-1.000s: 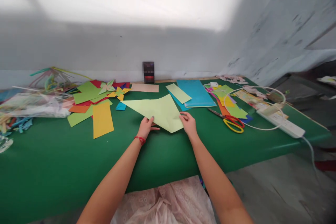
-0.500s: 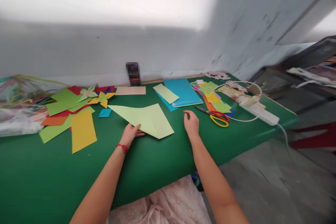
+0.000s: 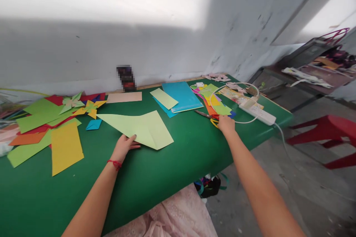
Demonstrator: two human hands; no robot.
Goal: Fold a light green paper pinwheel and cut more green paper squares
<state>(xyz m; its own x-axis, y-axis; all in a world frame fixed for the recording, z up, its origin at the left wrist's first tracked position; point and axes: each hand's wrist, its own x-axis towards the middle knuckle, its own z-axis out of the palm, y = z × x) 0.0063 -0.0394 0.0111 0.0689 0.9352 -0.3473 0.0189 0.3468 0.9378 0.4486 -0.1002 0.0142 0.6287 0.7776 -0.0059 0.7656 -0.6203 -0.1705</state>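
Note:
A pale green sheet of paper [image 3: 144,127] with a crease and an angled outline is pinched at its lower left edge by my left hand [image 3: 124,147], thumb on top and fingers partly beneath. To the right, my right hand [image 3: 227,124] is closed over the handles of the scissors [image 3: 213,117], which have red and yellow grips. Their blades point left toward the blue packet [image 3: 182,96], and most of the grips are hidden by the hand. A pale green strip [image 3: 164,98] lies partly on that packet.
Coloured sheets, including a yellow one [image 3: 66,148], and a yellow paper pinwheel [image 3: 90,108] lie at left near a small blue folded piece [image 3: 94,124]. A white power strip [image 3: 257,113] with a looping cable is at right. A red stool [image 3: 328,129] stands beyond the green table [image 3: 172,170].
My right hand has moved right and closed on the scissors' handles. My left hand still holds the pale green paper. The view has turned to the right.

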